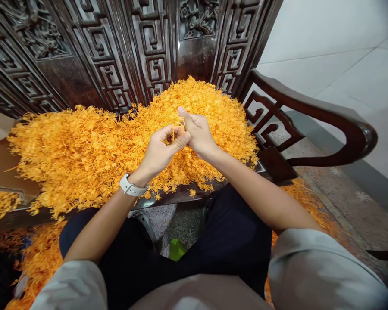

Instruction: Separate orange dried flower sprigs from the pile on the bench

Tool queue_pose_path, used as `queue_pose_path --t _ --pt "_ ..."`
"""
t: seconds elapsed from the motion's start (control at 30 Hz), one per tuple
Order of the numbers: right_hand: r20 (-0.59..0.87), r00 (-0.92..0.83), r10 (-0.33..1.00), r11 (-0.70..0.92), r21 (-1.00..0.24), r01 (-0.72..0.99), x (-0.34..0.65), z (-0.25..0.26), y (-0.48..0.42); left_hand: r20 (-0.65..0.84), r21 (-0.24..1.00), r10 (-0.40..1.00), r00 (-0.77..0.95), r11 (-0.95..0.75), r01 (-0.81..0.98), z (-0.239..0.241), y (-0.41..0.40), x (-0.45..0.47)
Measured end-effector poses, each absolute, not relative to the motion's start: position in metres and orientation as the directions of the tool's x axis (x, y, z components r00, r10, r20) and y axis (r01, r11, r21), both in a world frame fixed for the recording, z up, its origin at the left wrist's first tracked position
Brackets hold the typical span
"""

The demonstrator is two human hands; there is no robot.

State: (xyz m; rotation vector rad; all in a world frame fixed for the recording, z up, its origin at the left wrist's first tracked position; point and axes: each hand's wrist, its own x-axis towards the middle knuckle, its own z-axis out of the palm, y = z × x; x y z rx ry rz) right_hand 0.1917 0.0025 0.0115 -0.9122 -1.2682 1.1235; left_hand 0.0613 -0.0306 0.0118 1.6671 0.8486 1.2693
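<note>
A big heap of thin orange plastic sprigs [84, 150] covers the seat of a dark carved wooden bench [271, 159]. Both hands meet above the middle of the heap. My left hand [160, 150], with a white watch [131, 188] on its wrist, is curled and pinches a small orange sprig [173, 133]. My right hand [197, 131] is closed too, thumb up, gripping the same sprig from the other side. The sprig is mostly hidden between the fingers.
The bench's carved back [116, 51] rises behind the heap, its curved armrest [326, 116] at right. More orange sprigs lie on the speckled floor [342, 202] on both sides of my knees. A green object [176, 249] sits between my legs. A brown board [0, 163] lies far left.
</note>
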Motion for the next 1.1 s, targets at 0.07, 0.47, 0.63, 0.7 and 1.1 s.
queue_pose_path --t 0.07,0.47,0.63,0.7,1.1 --pt "0.244 -0.052 0.968 0.235 -0.962 -0.137 0.194 0.012 0.003 0.407 0.907 0.883 0.233 -0.422 0.015 0.015 -0.033 0.064" --pt "0.310 -0.116 0.943 0.288 -0.941 -0.178 0.188 0.013 -0.007 0.422 0.906 0.900 0.108 -0.415 -0.078 0.001 -0.032 0.072" --pt "0.218 -0.128 0.968 0.196 -0.967 -0.165 0.185 0.018 -0.010 0.329 0.939 0.933 0.148 -0.307 -0.155 0.004 -0.032 0.070" --pt "0.175 -0.163 0.971 0.142 -0.971 -0.193 0.186 0.020 -0.011 0.286 0.948 0.941 0.181 -0.250 -0.196 0.008 -0.032 0.069" --pt "0.200 -0.232 0.952 0.156 -0.969 -0.193 0.195 0.019 -0.007 0.186 0.954 0.937 0.297 -0.099 -0.284 0.014 -0.034 0.064"
